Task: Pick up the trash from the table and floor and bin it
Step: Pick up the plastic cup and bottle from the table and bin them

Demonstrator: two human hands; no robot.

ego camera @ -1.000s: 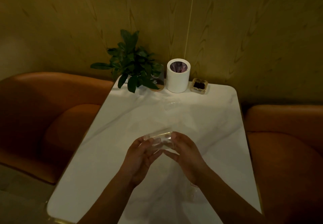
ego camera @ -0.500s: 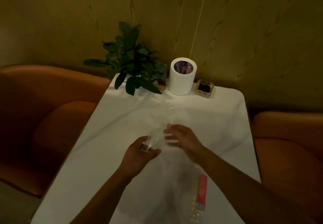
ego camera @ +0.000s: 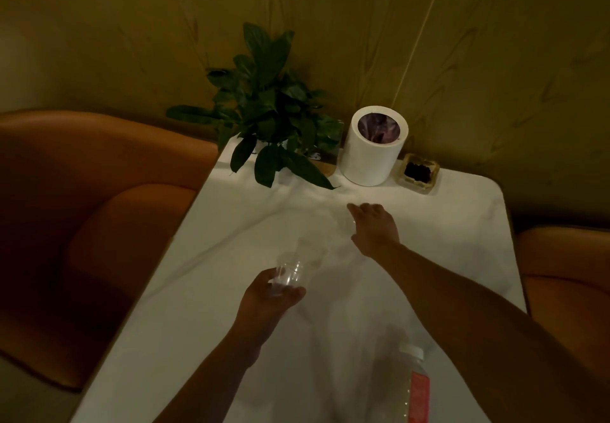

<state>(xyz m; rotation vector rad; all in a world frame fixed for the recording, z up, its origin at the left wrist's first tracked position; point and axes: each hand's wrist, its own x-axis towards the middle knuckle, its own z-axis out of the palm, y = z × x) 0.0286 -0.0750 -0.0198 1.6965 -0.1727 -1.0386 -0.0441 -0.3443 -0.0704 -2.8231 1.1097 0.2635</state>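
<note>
My left hand (ego camera: pixel 267 297) is shut on a clear plastic cup (ego camera: pixel 293 274), held tilted just above the middle of the white marble table (ego camera: pixel 204 290). My right hand (ego camera: pixel 374 227) stretches forward, palm down with fingers apart, low over the table's far half. A faint clear glint shows at its fingertips; I cannot tell what it is. A small white cylindrical bin (ego camera: pixel 369 158) with a plastic liner stands at the table's far edge, beyond my right hand. A clear plastic bottle (ego camera: pixel 414 386) with a red label lies near the table's front edge, under my right forearm.
A leafy potted plant (ego camera: pixel 270 118) stands left of the bin and a glass ashtray (ego camera: pixel 417 173) right of it. Orange upholstered seats (ego camera: pixel 99 224) flank the table on both sides. A wood-panelled wall runs behind.
My hands have come apart: the left keeps the cup, the right has let go and reached forward toward the bin side. The view has tilted down, showing the bottle.
</note>
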